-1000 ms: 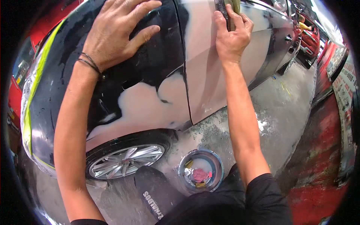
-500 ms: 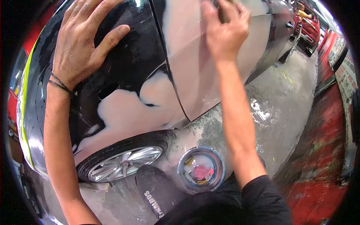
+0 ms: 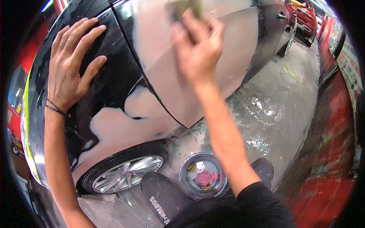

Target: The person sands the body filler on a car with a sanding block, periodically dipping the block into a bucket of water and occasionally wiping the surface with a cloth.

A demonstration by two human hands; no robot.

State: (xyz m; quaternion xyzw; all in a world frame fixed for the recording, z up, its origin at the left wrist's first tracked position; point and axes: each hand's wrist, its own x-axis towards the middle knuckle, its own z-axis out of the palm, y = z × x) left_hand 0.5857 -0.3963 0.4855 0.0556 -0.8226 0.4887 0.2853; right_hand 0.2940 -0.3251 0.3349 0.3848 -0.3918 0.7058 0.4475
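My left hand (image 3: 68, 72) lies flat on the glossy black body panel (image 3: 114, 78) of a car, fingers stretched and thumb apart. My right hand (image 3: 203, 55), smeared by motion, grips an olive-brown sanding block (image 3: 186, 8) against the door (image 3: 159, 34). Pale pinkish-grey patches cover much of the door and the panel's lower part. The block's underside is hidden. Below the panel is a wheel (image 3: 127, 173) with silver spokes. A round bucket (image 3: 183, 161) on the floor holds cloudy water, a pink piece (image 3: 205, 177) and some yellowish pieces.
My knee (image 3: 163, 193) is close to the wheel and bucket. The grey floor (image 3: 262, 114) has wet, shiny spots. A red and dark surface (image 3: 323, 167) runs along the right. Farther back stands a red vehicle (image 3: 306, 19). Yellow-green tape (image 3: 26, 125) edges the car at left.
My right hand and the sanding block have swept left across the door. The car has shifted left in view, and my left hand sits slightly lower in the picture, still on the panel.
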